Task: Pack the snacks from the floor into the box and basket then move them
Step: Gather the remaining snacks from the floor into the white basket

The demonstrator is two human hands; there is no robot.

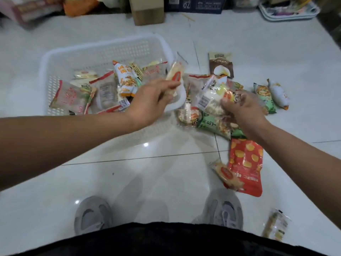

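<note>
While the left hand point(153, 97) pinches a rice cracker packet point(175, 75) over the white basket's point(103, 47) right rim, the right hand point(239, 108) grips a clear snack packet point(212, 95) (floor pile beneath).

Floor tiles point(166, 182) under both hands: glossy, smooth, w/ light glints. Basket point(103, 50) beyond left hand point(147, 102): white perforated plastic, matt-ish. Snack packets point(245, 163) near right hand point(241, 109): shiny crinkly plastic film; cardboard box point(147, 13) far beyond: matt brown.
</note>
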